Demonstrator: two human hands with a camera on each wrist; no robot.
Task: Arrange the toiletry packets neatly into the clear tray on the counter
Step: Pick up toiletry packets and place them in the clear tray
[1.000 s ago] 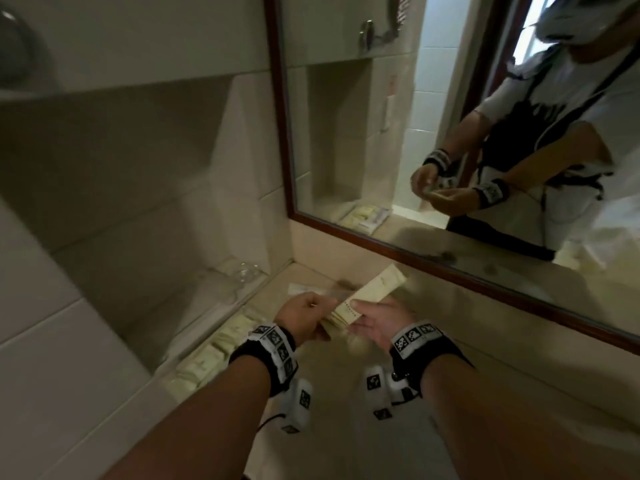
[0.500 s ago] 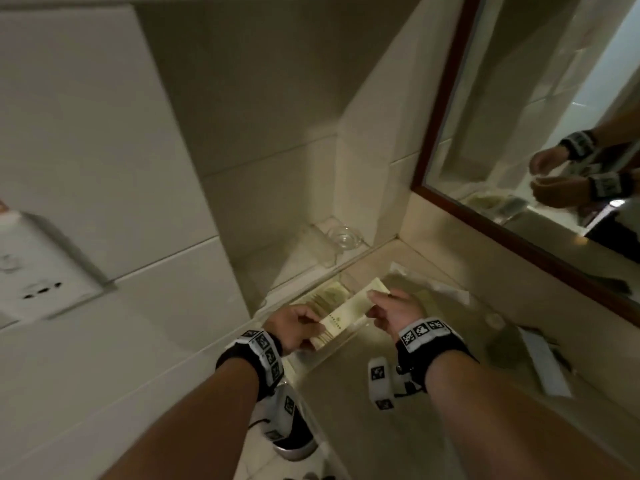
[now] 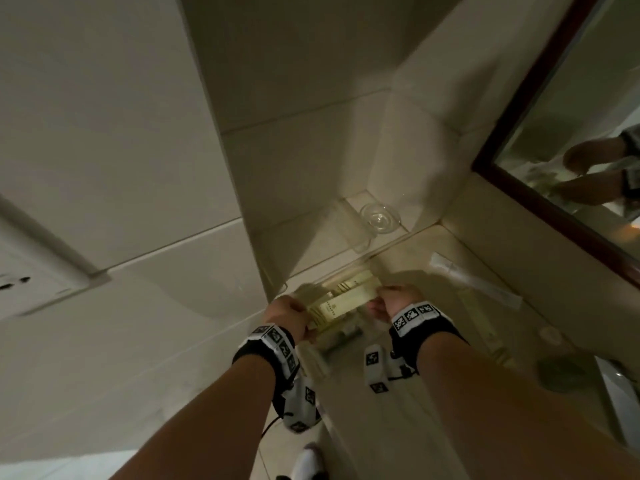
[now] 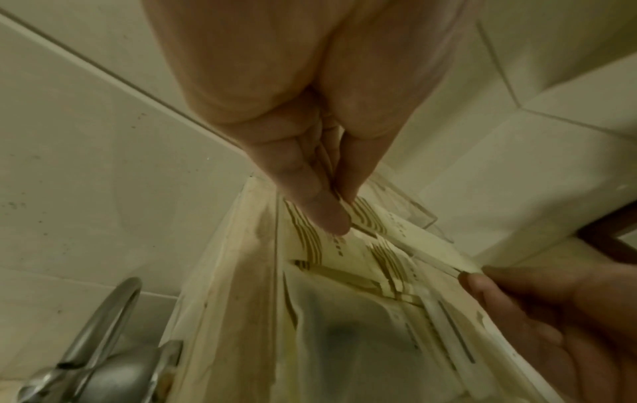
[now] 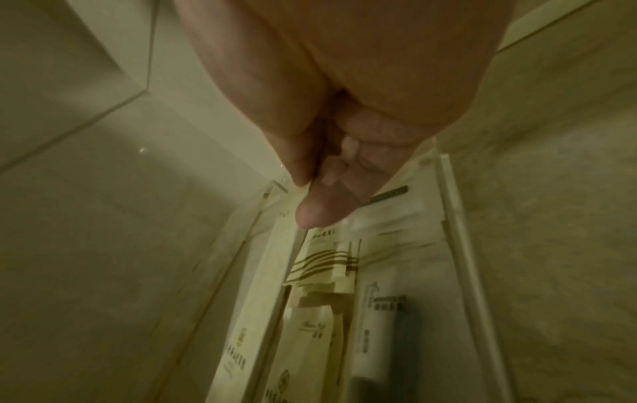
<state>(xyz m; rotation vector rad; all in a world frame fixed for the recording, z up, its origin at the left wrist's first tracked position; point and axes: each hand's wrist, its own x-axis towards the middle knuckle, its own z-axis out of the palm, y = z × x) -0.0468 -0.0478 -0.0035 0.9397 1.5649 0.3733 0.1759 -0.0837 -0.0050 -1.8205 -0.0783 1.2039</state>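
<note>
A long cream toiletry packet [image 3: 341,303] with gold print is held flat between my two hands, just above the clear tray [image 4: 425,218] that lies along the left wall. My left hand [image 3: 301,315] pinches its near end between thumb and fingers [image 4: 327,215]. At the far end, my right hand [image 3: 381,296] pinches it with curled fingers [image 5: 315,211]. Several cream packets [image 5: 324,264] lie lengthwise in the tray below, beside a white wrapped tube [image 5: 374,330]. The tray's clear side wall [image 5: 458,245] shows in the right wrist view.
A loose white packet [image 3: 474,282] lies on the beige counter [image 3: 433,358] to the right of the tray. A small glass dish [image 3: 379,214] sits on a ledge behind it. A chrome tap [image 4: 103,338] stands near the left wrist. A framed mirror [image 3: 540,140] hangs to the right.
Both hands have carried the packet down and left, from above the counter to just over the tray by the wall. The head view has swung left, away from the mirror.
</note>
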